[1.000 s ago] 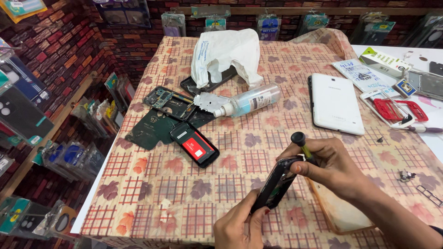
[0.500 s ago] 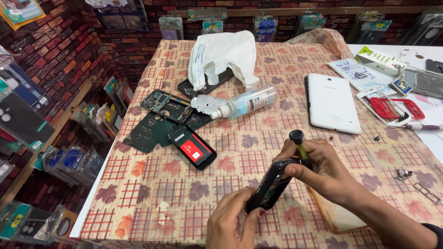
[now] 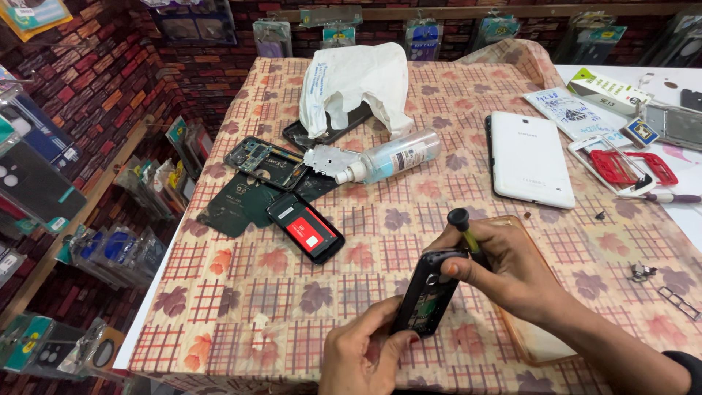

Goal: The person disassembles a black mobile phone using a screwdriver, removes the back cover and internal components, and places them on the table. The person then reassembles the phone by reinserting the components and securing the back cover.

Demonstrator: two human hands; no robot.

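My left hand point(image 3: 365, 355) grips the lower end of a black opened phone body point(image 3: 426, 294), tilted up above the table near its front edge. My right hand point(image 3: 504, 271) holds a small screwdriver point(image 3: 465, 227) with a black cap and yellow shaft, its thumb pressed against the top of the phone body. The screwdriver's tip is hidden behind the phone and my fingers. A clear orange-tinted phone case point(image 3: 530, 344) lies under my right wrist.
On the patterned tablecloth point(image 3: 241, 292) lie a phone with a red screen point(image 3: 306, 228), dark circuit parts point(image 3: 259, 162), a clear bottle on its side point(image 3: 395, 157), a white plastic bag point(image 3: 355, 84), a white tablet point(image 3: 528, 157) and a red frame point(image 3: 621, 164). Small metal parts point(image 3: 643, 272) lie right. Packaged accessories hang left.
The phone body and both hands have shifted slightly toward the table's front. The grip of each hand stays the same.
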